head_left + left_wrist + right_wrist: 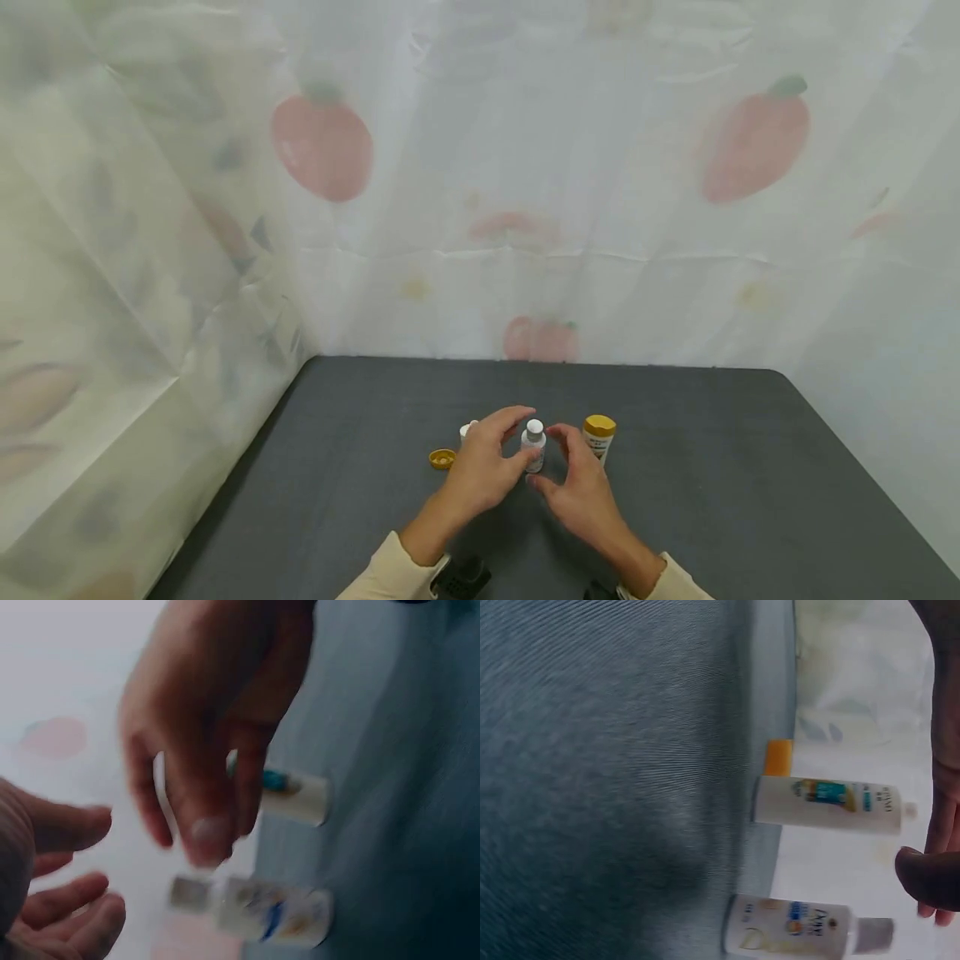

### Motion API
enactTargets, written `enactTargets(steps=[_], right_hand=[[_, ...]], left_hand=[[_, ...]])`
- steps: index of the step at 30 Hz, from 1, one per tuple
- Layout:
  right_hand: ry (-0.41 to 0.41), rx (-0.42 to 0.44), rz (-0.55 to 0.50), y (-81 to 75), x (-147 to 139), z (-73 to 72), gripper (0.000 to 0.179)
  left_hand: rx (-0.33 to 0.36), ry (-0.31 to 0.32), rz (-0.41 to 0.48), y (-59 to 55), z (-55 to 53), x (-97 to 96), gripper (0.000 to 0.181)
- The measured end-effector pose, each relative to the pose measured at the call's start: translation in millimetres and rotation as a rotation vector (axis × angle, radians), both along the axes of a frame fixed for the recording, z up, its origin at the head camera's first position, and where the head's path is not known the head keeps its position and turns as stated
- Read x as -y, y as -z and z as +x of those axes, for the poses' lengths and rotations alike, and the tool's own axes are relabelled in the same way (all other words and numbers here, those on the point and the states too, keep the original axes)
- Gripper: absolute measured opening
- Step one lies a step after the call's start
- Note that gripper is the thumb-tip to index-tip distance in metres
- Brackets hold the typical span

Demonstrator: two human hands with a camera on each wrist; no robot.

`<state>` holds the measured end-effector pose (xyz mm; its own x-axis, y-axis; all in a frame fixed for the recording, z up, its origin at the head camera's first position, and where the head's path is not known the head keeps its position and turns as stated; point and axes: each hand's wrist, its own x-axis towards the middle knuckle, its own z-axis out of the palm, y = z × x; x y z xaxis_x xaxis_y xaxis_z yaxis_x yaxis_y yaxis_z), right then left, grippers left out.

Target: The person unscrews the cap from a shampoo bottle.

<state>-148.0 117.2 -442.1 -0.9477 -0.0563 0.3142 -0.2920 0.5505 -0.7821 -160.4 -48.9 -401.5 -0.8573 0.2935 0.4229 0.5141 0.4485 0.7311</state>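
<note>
A small white bottle with a grey-and-white cap stands upright on the table between my two hands. My left hand is on its left with fingers spread and slightly bent, its thumb overlapping the bottle in the head view. On the other side, my right hand curves loosely, thumb and forefinger apart. In the left wrist view, right-hand fingertips hover close over the bottle near its grey cap, and the left hand is above with nothing in its fingers. The right wrist view shows the bottle low in frame.
Left of centre stands an uncapped white bottle, partly hidden by my left hand in the head view. Beside it lies a yellow cap. Behind my right hand stands a yellow-capped bottle. A fruit-print curtain borders the dark table.
</note>
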Motion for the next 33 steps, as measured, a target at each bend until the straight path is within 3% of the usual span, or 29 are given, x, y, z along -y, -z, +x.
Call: enactTargets(steps=[6, 11, 16, 19, 26, 33], right_hand=[[0.0, 0.018, 0.023, 14.9, 1, -9.8, 0.051], [-0.018, 0.04, 0.013, 24.8, 2, -20.3, 0.05], [-0.032, 0.065, 0.012, 32.1, 4, -26.6, 0.05], [-0.03, 0.085, 0.003, 34.0, 4, -28.5, 0.044], [-0.013, 0.106, -0.001, 33.5, 3, -29.8, 0.036], [0.028, -0.008, 0.026, 26.8, -1, -23.7, 0.038]], left_hand=[[-0.077, -0.138, -0.091, 21.1, -11.9, -26.2, 0.045], [-0.102, -0.19, -0.119, 34.9, -21.6, -38.3, 0.042], [-0.171, -0.246, -0.163, 43.7, -26.3, -43.5, 0.037], [-0.207, -0.282, -0.168, 45.5, -27.6, -44.4, 0.032], [-0.204, -0.315, -0.16, 42.8, -26.7, -45.0, 0.026], [-0.243, -0.265, -0.144, 29.7, -23.9, -45.8, 0.023]])
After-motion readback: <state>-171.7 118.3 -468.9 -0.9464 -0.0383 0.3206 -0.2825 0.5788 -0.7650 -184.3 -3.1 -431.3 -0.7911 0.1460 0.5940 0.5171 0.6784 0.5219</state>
